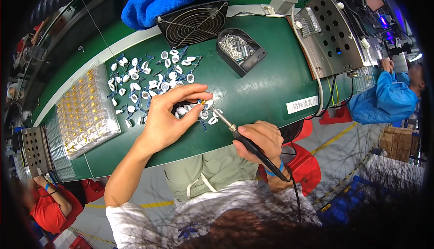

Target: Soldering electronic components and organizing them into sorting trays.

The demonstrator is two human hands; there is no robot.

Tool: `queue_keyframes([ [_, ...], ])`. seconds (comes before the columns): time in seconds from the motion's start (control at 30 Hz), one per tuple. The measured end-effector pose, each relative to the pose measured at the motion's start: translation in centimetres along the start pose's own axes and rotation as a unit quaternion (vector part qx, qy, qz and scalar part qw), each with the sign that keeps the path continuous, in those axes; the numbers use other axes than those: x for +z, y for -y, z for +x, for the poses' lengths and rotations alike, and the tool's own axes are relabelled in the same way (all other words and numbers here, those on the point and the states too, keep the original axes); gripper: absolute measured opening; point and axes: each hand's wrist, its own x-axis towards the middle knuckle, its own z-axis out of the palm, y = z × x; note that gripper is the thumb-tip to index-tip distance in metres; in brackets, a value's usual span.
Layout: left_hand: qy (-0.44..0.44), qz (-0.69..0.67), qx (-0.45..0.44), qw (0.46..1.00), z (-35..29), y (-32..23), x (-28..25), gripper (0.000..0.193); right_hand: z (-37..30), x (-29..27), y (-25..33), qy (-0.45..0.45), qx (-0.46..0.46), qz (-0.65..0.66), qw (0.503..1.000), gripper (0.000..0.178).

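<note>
My left hand [165, 121] pinches a small white shell piece [209, 102] with a gold and blue bit on it, between thumb and forefinger. In my right hand [264, 141] is a soldering iron [251, 146], gripped by its black handle. Its metal tip points up and left and meets the small piece or stops very close; I cannot tell which. Beneath and beyond my left hand, many white oval shells [165, 86] with short blue tails lie loose on the green bench [280, 84]. My left fingers cover some of them.
On the left lie clear plastic trays [113, 124] of gold parts. A black bin [250, 67] of metal bits, a fan [194, 25] and a blue towel [181, 0] stand at the back. A perforated metal box [325, 61] with cables is right. Co-workers sit at both sides.
</note>
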Motion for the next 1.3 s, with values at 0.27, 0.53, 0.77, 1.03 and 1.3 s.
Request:
queue_keyframes([
  [0.27,-0.029,0.098,0.113,0.988,0.2,-0.6,-0.3,0.025,2.0,-0.9,-0.1,-0.027,0.112,-0.059,0.992,0.046],
  [0.53,-0.096,0.217,0.128,0.963,-2.1,-3.6,-8.2,0.019,4.5,-0.7,-1.6,0.054,0.11,-0.121,0.985,0.059],
  [0.77,-0.223,0.219,-0.009,0.95,1.8,1.0,-22.6,0.024,1.8,1.9,-0.4,-0.024,0.074,0.047,0.996,0.043],
  [1.03,-0.297,0.499,-0.104,0.807,8.1,8.7,-30.7,0.026,1.8,2.3,-0.2,-0.004,0.094,0.033,0.995,0.04],
  [1.3,-0.182,0.657,-0.142,0.718,9.4,12.8,-32.5,0.018,0.9,2.4,-0.2,-0.034,0.108,0.016,0.993,0.034],
])
